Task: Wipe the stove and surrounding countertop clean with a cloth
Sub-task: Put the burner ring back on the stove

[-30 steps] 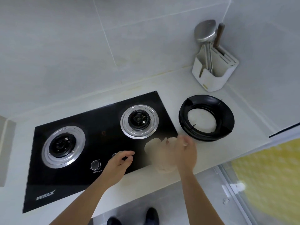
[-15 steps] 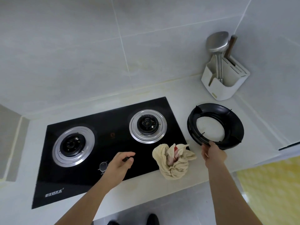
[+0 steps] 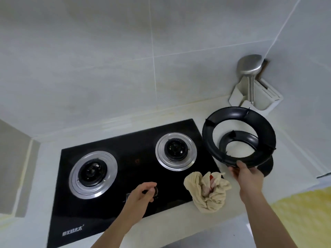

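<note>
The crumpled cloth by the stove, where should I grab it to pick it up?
Grab the cloth from above, at the bunched folds standing up in its middle. It lies in a loose heap on the stove's front right corner, so those raised folds give fingers something to pinch, while its edges lie flat. The right hand holds the black ring and the left hand rests at a knob.
</note>
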